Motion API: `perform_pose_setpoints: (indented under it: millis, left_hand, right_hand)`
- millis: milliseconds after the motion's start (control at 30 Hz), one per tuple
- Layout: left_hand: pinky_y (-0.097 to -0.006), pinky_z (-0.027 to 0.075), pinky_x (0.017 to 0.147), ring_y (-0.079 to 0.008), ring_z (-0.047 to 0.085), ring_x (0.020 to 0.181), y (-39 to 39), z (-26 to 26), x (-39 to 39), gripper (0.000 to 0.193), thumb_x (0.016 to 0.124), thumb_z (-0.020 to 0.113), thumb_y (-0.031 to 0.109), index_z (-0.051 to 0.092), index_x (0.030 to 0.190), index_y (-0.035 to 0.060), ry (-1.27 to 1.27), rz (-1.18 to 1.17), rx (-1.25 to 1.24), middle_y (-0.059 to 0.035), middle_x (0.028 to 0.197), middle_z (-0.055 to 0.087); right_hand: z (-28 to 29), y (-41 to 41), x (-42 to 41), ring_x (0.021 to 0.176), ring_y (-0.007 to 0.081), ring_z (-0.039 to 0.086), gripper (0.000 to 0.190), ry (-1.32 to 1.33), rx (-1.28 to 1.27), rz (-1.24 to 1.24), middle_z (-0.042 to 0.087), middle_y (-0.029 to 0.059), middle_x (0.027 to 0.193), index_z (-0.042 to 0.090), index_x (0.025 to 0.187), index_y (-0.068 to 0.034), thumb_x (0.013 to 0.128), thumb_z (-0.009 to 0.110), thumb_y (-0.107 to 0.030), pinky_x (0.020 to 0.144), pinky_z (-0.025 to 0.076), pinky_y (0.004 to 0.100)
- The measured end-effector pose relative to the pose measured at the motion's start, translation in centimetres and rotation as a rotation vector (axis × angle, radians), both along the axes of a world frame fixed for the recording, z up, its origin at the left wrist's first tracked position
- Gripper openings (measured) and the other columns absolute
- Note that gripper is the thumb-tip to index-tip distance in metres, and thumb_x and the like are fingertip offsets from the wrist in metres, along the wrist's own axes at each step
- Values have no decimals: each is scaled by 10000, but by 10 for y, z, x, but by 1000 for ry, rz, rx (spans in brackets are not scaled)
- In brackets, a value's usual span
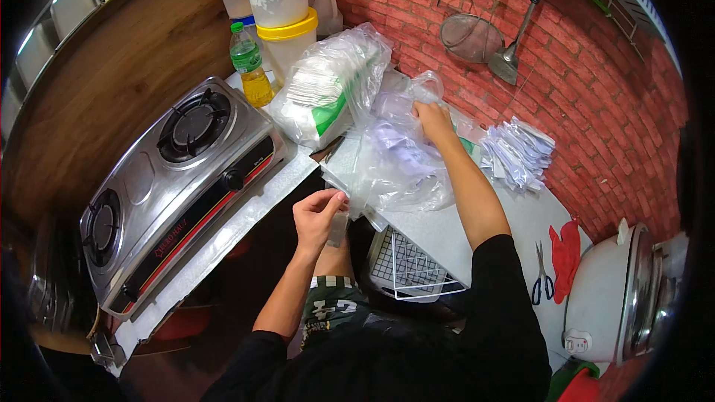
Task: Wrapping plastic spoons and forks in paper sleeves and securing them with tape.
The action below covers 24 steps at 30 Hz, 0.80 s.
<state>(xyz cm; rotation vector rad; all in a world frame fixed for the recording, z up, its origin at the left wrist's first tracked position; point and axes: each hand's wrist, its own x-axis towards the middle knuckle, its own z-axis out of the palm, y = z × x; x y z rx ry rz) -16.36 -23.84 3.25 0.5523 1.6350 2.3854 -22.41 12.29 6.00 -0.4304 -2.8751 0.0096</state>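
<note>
My left hand (316, 216) is raised before my lap, thumb and fingers pinching a small clear plastic sleeve (337, 230) that hangs below them. My right hand (434, 121) reaches to the far part of the table, its fingers curled down at a large clear plastic bag (410, 178). Its fingertips are hidden, so I cannot tell what they hold. Pale, lilac-tinted contents show through the bag. Behind and left of it, another clear bag (363, 47) wraps a stack of white folded tissues (315, 86). A pile of whitish packets (516, 153) lies right of my right forearm.
A two-burner gas stove (184, 190) stands at left, near a bottle of yellow liquid (257, 86) and stacked tubs (287, 33). On the right are scissors (542, 279), a red cloth item (565, 259) and a rice cooker (600, 296). A white wire rack (416, 268) sits below the table edge.
</note>
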Motion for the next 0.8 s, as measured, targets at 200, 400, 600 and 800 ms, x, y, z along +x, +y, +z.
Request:
perform_pose_setpoints:
  millis: [200, 400, 600, 800]
  left_hand:
    - [-267, 523, 664, -154, 657, 699, 20, 4, 11, 140, 902, 687, 66, 705, 925, -71, 1, -53, 11, -105, 823, 706]
    - [-258, 535, 664, -153, 661, 702, 45, 7, 31, 123, 896, 697, 52, 709, 943, -61, 11, -136, 25, -99, 829, 706]
    - [-271, 544, 677, -154, 659, 724, 77, 11, 54, 122, 889, 701, 43, 699, 956, -60, -4, -257, 15, -98, 853, 703]
    - [-252, 532, 676, -136, 660, 725, 133, 13, 93, 107, 870, 721, 25, 700, 937, -56, 10, -477, 20, -92, 851, 706]
  right_hand:
    - [22, 12, 29, 891, 361, 645, 100, 349, -122, 0, 682, 123, 827, 610, 927, -132, 865, 631, -207, 812, 429, 516]
    - [22, 36, 59, 700, 194, 658, 99, 764, -778, 106, 708, 83, 805, 534, 957, -57, 938, 604, -124, 641, 478, 356]
    - [48, 33, 142, 646, 96, 580, 78, 838, -1116, 174, 697, 68, 814, 526, 1012, -14, 970, 554, -74, 595, 448, 242]
    - [102, 13, 298, 708, 101, 603, 201, 401, -774, 30, 704, 54, 836, 671, 1020, 22, 941, 639, -159, 669, 493, 276]
